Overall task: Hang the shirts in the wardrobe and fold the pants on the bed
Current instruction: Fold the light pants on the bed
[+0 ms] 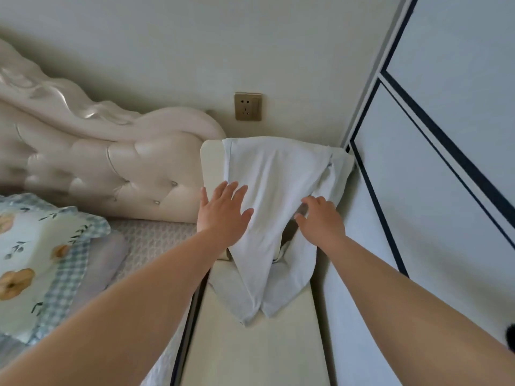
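A home bedroom is seen: a bed (152, 236) is backed by a cream tufted headboard (111, 162) with carved trim, and a floral pillow (33, 246) with a checked border is laid on it. A pale wardrobe (434, 196) with dark-edged doors is set along the right, and a brass-toned wall socket (247, 106) is fitted between them.

A single wide-angle view from the person's head looks forward and steeply down, close above a cream bedside cabinet (250, 352). It faces the far wall (195, 51), with the bed (150, 238) at left and the wardrobe (418, 190) at right.
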The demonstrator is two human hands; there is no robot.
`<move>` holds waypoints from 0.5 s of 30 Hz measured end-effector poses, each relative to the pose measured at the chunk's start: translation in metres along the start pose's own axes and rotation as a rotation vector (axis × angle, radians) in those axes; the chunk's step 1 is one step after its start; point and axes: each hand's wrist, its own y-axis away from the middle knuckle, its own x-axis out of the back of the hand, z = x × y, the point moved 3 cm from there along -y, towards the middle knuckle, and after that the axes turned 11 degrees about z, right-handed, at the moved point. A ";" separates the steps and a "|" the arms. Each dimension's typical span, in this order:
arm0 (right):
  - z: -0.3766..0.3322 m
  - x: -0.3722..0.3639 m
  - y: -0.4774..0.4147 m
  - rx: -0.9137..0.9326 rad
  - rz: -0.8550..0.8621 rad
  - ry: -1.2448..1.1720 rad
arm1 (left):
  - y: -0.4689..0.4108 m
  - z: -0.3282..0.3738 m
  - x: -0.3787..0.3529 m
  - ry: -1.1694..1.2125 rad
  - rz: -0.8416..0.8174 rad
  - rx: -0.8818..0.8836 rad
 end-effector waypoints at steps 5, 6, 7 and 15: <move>0.007 -0.004 -0.064 -0.005 0.001 0.004 | -0.060 -0.009 -0.019 0.000 -0.029 0.042; 0.007 -0.004 -0.077 -0.005 0.009 -0.002 | -0.073 -0.011 -0.022 0.006 -0.025 0.049; 0.006 -0.004 -0.089 -0.002 0.019 -0.005 | -0.086 -0.013 -0.025 0.016 -0.022 0.060; -0.005 -0.005 -0.173 -0.020 0.217 0.091 | -0.173 -0.035 -0.045 0.204 -0.035 0.274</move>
